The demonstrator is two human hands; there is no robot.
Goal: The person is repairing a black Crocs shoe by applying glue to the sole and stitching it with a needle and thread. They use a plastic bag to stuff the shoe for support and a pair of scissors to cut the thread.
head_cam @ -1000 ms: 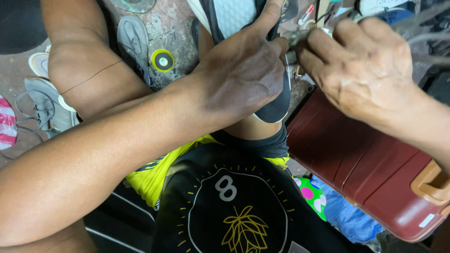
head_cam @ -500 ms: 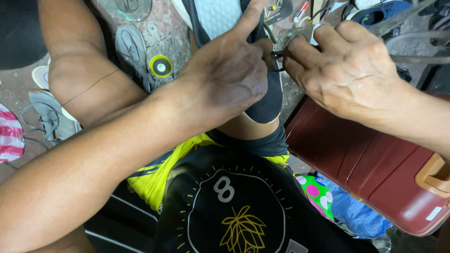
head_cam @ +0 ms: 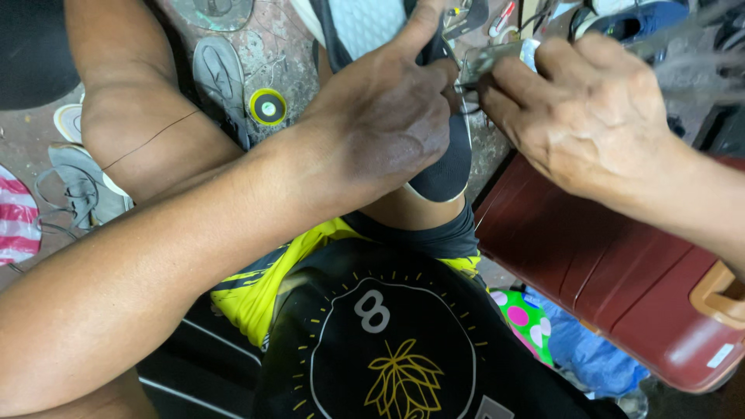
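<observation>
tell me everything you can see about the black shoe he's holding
The black shoe looks like dark knit or mesh fabric with a thin white edge along its rounded lower end. A pale textured surface, sole or insole, shows at the top of the frame. It lies lengthwise over the person's knee, partly hidden. The left hand clamps it from above, thumb along its edge; the right hand brings a small metal tool to its side. Its top end runs out of view.

The shoe [head_cam: 446, 167] is dark navy with a white, dimpled sole. The shorts [head_cam: 256, 291] are bright yellow with black stripes. A black shirt [head_cam: 388, 341] carries a white numeral and gold leaf. The case [head_cam: 613, 287] is deep maroon; the cloth [head_cam: 17, 225] is red-and-white striped.
</observation>
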